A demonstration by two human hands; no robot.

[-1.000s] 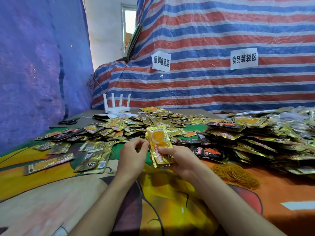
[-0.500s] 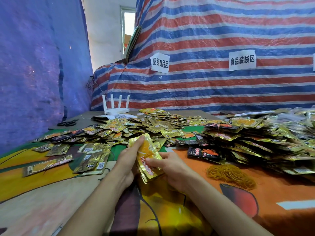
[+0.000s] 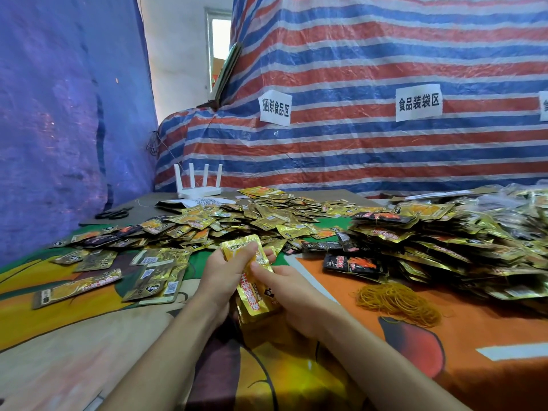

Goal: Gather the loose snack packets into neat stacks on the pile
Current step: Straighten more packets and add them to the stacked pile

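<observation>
Both my hands hold a small stack of gold snack packets [image 3: 252, 295] just above the table, near its middle. My left hand [image 3: 221, 274] grips the stack's upper end, thumb across the top packet. My right hand [image 3: 284, 289] pinches the lower right edge. Loose gold packets [image 3: 261, 216] lie scattered across the table behind the hands. A large heaped pile of packets [image 3: 444, 241] rises at the right, with a black packet [image 3: 353, 264] at its near edge.
A heap of yellow rubber bands [image 3: 397, 302] lies right of my hands. Flat packets [image 3: 154, 280] rest at the left on the colourful tablecloth [image 3: 89, 336]. A white router [image 3: 198, 188] and black scissors [image 3: 114, 213] sit at the back left. Striped tarpaulin [image 3: 385, 143] closes the back.
The stack has come down and tilted toward me. My left hand has closed over its upper end, and the right hand has slid along the lower edge.
</observation>
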